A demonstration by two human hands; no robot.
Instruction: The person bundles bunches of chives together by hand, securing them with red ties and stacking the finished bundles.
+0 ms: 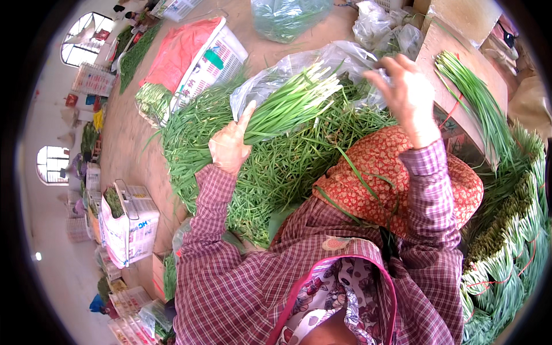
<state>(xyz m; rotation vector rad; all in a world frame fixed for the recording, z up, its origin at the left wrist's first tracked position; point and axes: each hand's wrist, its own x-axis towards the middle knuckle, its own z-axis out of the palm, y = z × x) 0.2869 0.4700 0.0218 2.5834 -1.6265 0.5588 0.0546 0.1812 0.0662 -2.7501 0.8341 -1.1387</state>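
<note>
My left hand (230, 142) is closed round a loose bunch of garlic chives (296, 106), its index finger laid along the stalks. The pale cut ends point up and to the right. Under the bunch spreads a large heap of loose green chives (276, 178), partly covered by a clear plastic sheet (247, 95). My right hand (409, 95) is raised right of the bunch, fingers apart and slightly blurred, with nothing visible in it. Beside it, a bundle of chives (471, 89) lies on a wooden board (428, 63), a thin red band near it.
Stacked tied chive bundles (512, 270) stand close on the right. A red patterned cloth (374, 172) covers my lap. Beyond the heap are a white crate (221, 60) with a red cover and a bag of greens (290, 20). Another white crate (138, 227) stands at the left.
</note>
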